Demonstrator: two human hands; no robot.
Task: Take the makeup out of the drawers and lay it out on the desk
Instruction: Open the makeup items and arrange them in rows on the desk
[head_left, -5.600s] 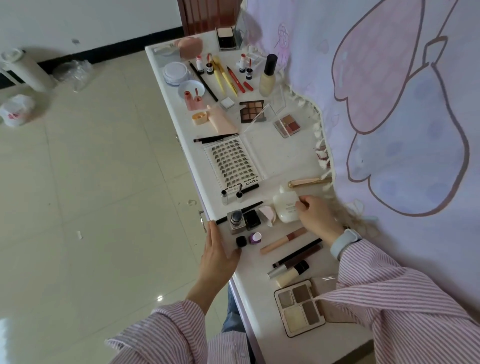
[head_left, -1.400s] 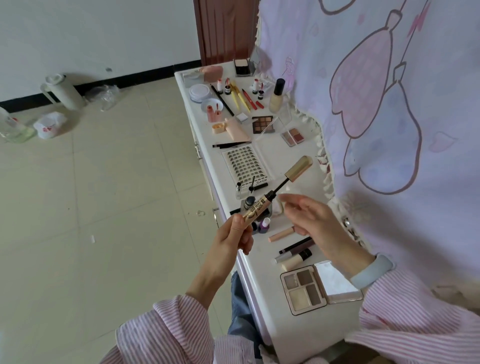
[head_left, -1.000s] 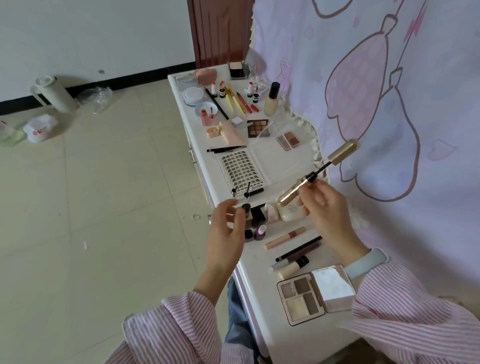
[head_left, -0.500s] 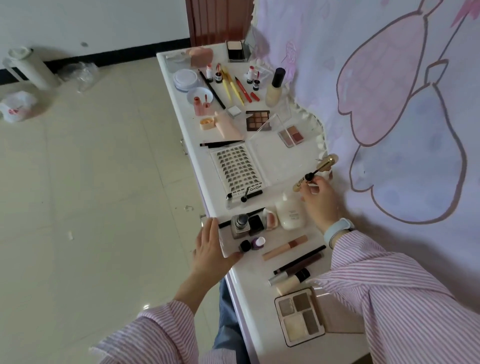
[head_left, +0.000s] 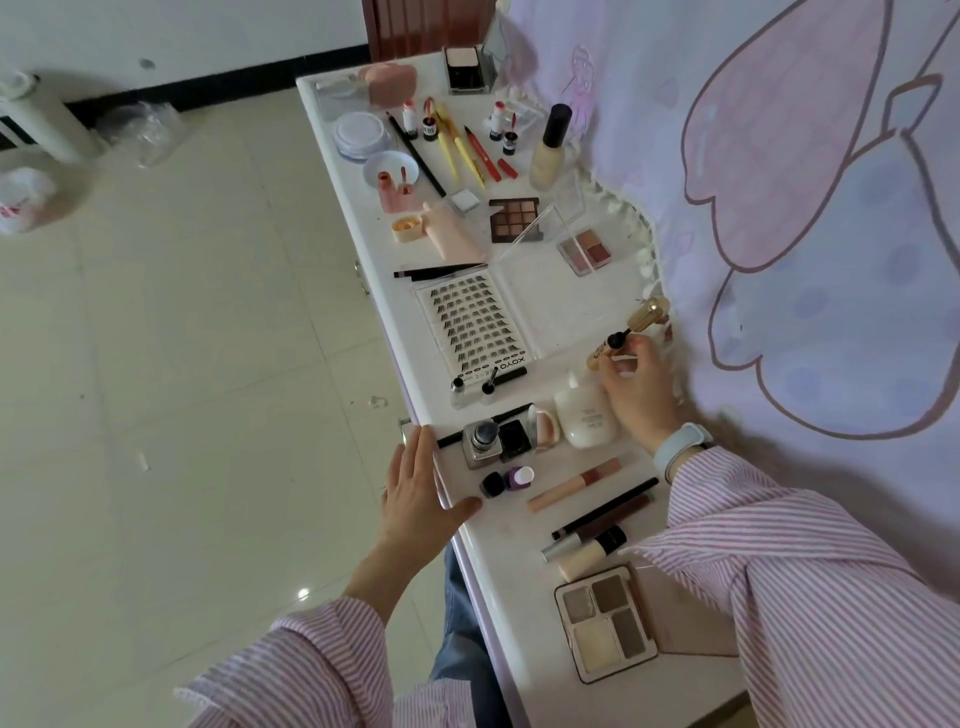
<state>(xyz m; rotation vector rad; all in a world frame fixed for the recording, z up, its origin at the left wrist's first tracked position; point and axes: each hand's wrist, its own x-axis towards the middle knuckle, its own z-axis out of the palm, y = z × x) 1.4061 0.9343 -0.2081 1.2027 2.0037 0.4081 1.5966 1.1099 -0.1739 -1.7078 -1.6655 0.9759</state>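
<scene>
A long white desk (head_left: 566, 312) carries several makeup items laid out along it. My right hand (head_left: 634, 389) grips a gold mascara tube (head_left: 605, 353) low over the desk by the wall cloth, its gold-capped wand (head_left: 649, 314) sticking out toward the far right. My left hand (head_left: 421, 488) rests flat with straight fingers on the desk's front edge, beside a grey bottle (head_left: 480, 439) and a small purple bottle (head_left: 517, 478). A white lotion bottle (head_left: 584, 415) lies just left of my right hand. An eyelash tray (head_left: 475, 325) lies beyond it.
A grey eyeshadow palette (head_left: 605, 623) lies open near me, with pencils and a concealer tube (head_left: 592, 553) beside it. Lipsticks, a foundation bottle (head_left: 550, 148) and palettes fill the far end. A patterned cloth (head_left: 779, 208) hangs along the right. Tiled floor lies left.
The mascara passed from my left hand to my right, which carried it down to the desk by the wall cloth. My left hand dropped flat onto the desk's front edge.
</scene>
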